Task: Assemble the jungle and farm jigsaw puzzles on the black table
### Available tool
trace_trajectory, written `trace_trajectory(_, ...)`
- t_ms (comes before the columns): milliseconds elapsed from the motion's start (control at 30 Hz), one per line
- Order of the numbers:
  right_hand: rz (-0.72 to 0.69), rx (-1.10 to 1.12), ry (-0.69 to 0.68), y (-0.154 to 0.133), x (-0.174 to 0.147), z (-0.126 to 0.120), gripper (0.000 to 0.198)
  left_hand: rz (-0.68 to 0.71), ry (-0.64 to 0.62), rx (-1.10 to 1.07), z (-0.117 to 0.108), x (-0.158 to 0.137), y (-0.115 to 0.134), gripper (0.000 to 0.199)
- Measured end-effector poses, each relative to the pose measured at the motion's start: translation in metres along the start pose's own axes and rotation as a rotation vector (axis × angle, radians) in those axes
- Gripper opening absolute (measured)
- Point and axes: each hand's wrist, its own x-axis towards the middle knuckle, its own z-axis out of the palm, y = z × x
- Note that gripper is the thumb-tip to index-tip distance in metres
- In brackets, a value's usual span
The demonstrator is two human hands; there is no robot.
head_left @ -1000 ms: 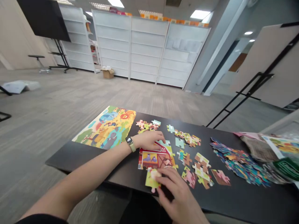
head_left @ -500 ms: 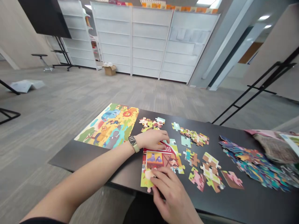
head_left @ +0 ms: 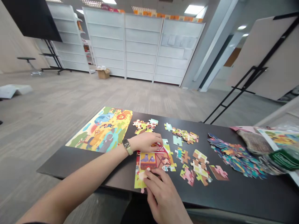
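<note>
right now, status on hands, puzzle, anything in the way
Left hand across top of barn section. Right hand touching yellow-green piece below. Barn section partly covered by both. Loose pieces to the right, clear of hands.

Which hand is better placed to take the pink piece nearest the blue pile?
Probably the right hand: it is nearer the pink piece, at the barn section's lower part. The left hand lies farther away, over the barn section's upper part.
</note>
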Motion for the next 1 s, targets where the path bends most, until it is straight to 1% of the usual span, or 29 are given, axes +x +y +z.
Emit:
trace_trajectory(100, 0.007, -0.054, 0.022, -0.001, -0.011, -0.004, 0.041, -0.035, -0.001, -0.077, -0.006, -0.001, 0.000, 0.014)
trace_trajectory(133, 0.003, -0.056, 0.045, 0.003, -0.019, -0.009, 0.043, -0.070, -0.014, -0.123, -0.010, -0.002, -0.001, 0.015)
trace_trajectory(200, 0.011, -0.053, 0.139, 0.020, -0.039, -0.024, 0.042, -0.155, -0.066, -0.245, -0.017, -0.004, -0.003, 0.018)
trace_trajectory(267, 0.096, -0.105, 0.283, 0.048, -0.066, -0.046, 0.034, -0.213, -0.145, -0.365, -0.023, -0.006, -0.005, 0.021)
trace_trajectory(333, 0.283, -0.232, 0.424, 0.082, -0.095, -0.070, 0.029, -0.238, -0.235, -0.444, -0.026, -0.006, -0.002, 0.025)
trace_trajectory(367, 0.359, -0.304, 0.452, 0.098, -0.108, -0.081, 0.028, -0.238, -0.272, -0.461, -0.026, -0.006, 0.000, 0.027)
trace_trajectory(400, 0.421, -0.367, 0.446, 0.112, -0.120, -0.090, 0.027, -0.233, -0.305, -0.466, -0.025, -0.005, 0.004, 0.028)
trace_trajectory(433, 0.454, -0.411, 0.402, 0.124, -0.130, -0.098, 0.028, -0.227, -0.328, -0.457, -0.023, -0.005, 0.009, 0.029)
trace_trajectory(500, 0.501, -0.477, 0.308, 0.137, -0.144, -0.106, 0.033, -0.229, -0.363, -0.405, -0.020, -0.004, 0.018, 0.029)
trace_trajectory(533, 0.514, -0.492, 0.271, 0.140, -0.148, -0.106, 0.034, -0.244, -0.385, -0.372, -0.018, -0.003, 0.022, 0.029)
trace_trajectory(600, 0.532, -0.497, 0.253, 0.140, -0.151, -0.103, 0.032, -0.279, -0.419, -0.312, -0.015, -0.003, 0.027, 0.026)
trace_trajectory(700, 0.546, -0.466, 0.319, 0.135, -0.150, -0.096, 0.024, -0.291, -0.441, -0.288, -0.013, -0.004, 0.026, 0.024)
trace_trajectory(800, 0.556, -0.441, 0.422, 0.132, -0.151, -0.091, 0.019, -0.292, -0.430, -0.302, -0.012, -0.005, 0.020, 0.026)
trace_trajectory(900, 0.553, -0.430, 0.496, 0.128, -0.160, -0.089, 0.024, -0.303, -0.391, -0.288, -0.013, -0.005, 0.017, 0.029)
trace_trajectory(1000, 0.565, -0.427, 0.505, 0.123, -0.171, -0.087, 0.032, -0.292, -0.369, -0.258, -0.017, -0.003, 0.018, 0.029)
